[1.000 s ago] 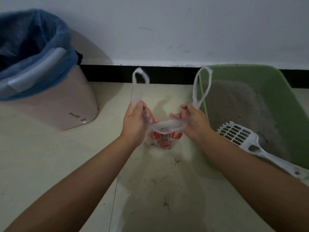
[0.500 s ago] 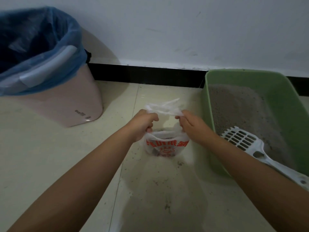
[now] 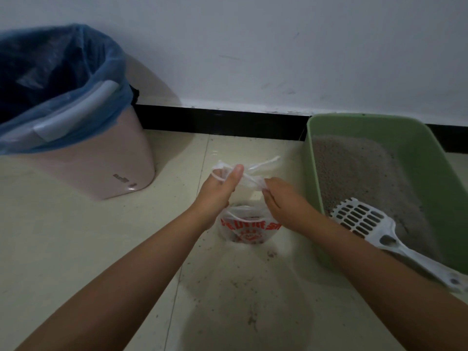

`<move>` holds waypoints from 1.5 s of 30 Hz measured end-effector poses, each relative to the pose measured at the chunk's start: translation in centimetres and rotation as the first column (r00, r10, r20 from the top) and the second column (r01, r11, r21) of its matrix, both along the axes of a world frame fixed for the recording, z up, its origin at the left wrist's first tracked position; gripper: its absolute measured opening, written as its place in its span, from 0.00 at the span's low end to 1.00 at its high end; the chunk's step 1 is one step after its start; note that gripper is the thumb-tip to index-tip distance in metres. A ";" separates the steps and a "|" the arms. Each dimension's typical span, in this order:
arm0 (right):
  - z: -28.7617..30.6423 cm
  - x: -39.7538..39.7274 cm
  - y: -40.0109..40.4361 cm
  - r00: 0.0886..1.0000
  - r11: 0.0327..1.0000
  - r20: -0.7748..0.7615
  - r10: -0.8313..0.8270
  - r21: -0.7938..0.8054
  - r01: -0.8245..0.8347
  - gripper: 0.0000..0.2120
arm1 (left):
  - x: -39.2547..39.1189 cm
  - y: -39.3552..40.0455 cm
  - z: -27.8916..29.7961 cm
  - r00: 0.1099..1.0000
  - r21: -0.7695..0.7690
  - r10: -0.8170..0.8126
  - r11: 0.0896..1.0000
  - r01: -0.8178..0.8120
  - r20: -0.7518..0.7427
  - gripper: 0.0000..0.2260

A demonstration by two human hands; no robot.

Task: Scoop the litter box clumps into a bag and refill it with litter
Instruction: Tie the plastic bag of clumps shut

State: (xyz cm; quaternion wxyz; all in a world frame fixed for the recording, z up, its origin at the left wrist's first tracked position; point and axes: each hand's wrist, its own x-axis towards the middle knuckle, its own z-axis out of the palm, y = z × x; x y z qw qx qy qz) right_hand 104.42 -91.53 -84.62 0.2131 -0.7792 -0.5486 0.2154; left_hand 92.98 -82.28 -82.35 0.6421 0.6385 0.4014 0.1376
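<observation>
On the gritty tile floor point(image 3: 76, 249), a thin white bag point(image 3: 249, 228) with red print sits just below the hands, holding dark clumps. The left hand point(image 3: 217, 191) grips one crinkled handle with thumb raised, and the right hand point(image 3: 283, 201) pinches the other handle, the two crossing between them. Right of them, a green litter box point(image 3: 430, 158) holds grey grainy litter point(image 3: 359, 168) and a slotted white scoop point(image 3: 364, 221); far left stands a pink bin point(image 3: 101, 163) lined with blue plastic.

The pale tiled floor point(image 3: 76, 249) carries three items. A pink bin point(image 3: 106, 163) with a blue liner stands far left. A green litter box point(image 3: 311, 173) sits right. A white printed bag point(image 3: 249, 230) rests between them. Scattered litter grains point(image 3: 250, 320) lie nearby.
</observation>
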 end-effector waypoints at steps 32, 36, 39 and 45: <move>1.6 1.4 0.3 0.827 0.993 -0.550 -0.112 -0.037 0.109 0.13 | 0.8 1.7 -0.9 0.995 0.230 0.098 0.969 -0.090 -0.023 0.13; 1.0 1.7 0.3 0.734 0.969 -0.636 -0.241 -0.113 0.220 0.10 | 0.5 2.0 -0.3 0.981 0.069 0.160 0.983 -0.167 0.108 0.15; 0.8 1.9 0.6 0.551 0.888 -0.729 -0.405 -0.170 0.428 0.11 | 0.3 2.0 -0.2 0.960 -0.128 0.153 0.984 -0.126 0.235 0.16; 2.2 2.1 0.7 0.348 0.873 -0.851 -0.393 -0.228 0.431 0.11 | 0.5 1.6 -0.8 0.954 -0.165 0.045 0.986 0.005 0.297 0.28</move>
